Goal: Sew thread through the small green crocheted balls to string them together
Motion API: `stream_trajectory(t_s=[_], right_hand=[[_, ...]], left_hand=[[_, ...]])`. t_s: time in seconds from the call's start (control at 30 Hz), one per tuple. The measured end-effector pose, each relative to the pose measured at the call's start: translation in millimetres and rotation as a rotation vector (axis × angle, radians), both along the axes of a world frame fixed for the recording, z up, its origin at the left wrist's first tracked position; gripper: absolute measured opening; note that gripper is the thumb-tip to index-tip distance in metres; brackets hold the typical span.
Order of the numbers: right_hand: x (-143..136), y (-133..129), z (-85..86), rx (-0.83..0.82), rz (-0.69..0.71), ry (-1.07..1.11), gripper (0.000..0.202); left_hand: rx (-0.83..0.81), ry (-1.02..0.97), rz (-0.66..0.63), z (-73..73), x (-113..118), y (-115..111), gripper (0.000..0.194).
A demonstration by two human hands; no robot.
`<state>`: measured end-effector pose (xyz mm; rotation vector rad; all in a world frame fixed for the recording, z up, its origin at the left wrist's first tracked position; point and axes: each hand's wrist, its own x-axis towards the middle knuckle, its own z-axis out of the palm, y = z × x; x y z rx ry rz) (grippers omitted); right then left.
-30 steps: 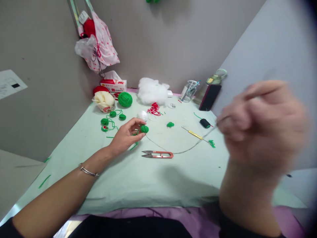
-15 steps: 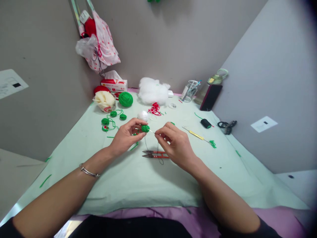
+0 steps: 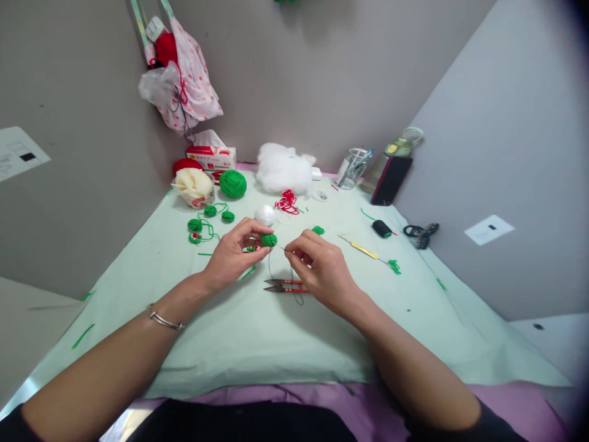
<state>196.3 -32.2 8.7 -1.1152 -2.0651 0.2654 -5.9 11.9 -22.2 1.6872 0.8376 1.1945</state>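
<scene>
Between the thumb and fingers of my left hand [image 3: 237,252] is a small green crocheted piece [image 3: 269,240]. My right hand [image 3: 319,261], just to its right, pinches a thin needle [image 3: 280,247] whose far end reaches the green piece. A dark thread loops down below both hands. Under that thread lie red-handled snips [image 3: 285,286], partly covered by my right hand. Several small green crocheted pieces [image 3: 195,225] joined by green yarn lie to the left. A white ball [image 3: 265,215] sits just behind my left hand.
Farther back stand a green yarn ball [image 3: 233,184], white stuffing [image 3: 284,170], a tissue box [image 3: 211,158], a glass of pens [image 3: 352,169] and a phone [image 3: 391,180] against a bottle. A yellow crochet hook [image 3: 364,250] and black thread spool [image 3: 381,229] lie right.
My right hand has moved slightly left, closer to the green piece, and less of the needle shows. The small green bit behind my right hand is more visible.
</scene>
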Motion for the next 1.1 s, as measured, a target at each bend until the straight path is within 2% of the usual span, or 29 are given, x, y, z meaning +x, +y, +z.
stream_trajectory(t_s=[0.27, 0.53, 1.1], right_hand=[[-2.5, -0.4, 1.8, -0.076, 0.003, 0.068, 0.014], [-2.3, -0.3, -1.2, -0.048, 0.009, 0.065, 0.017], [-3.2, -1.6, -3.0, -0.011, 0.018, 0.042, 0.017]], left_hand=[[-0.060, -0.028, -0.032, -0.1, 0.4, 0.5, 0.023], [-0.044, -0.051, 0.003, 4.5, 1.2, -0.3, 0.022], [-0.109, -0.062, 0.020, 4.3, 1.0, 0.6, 0.027]])
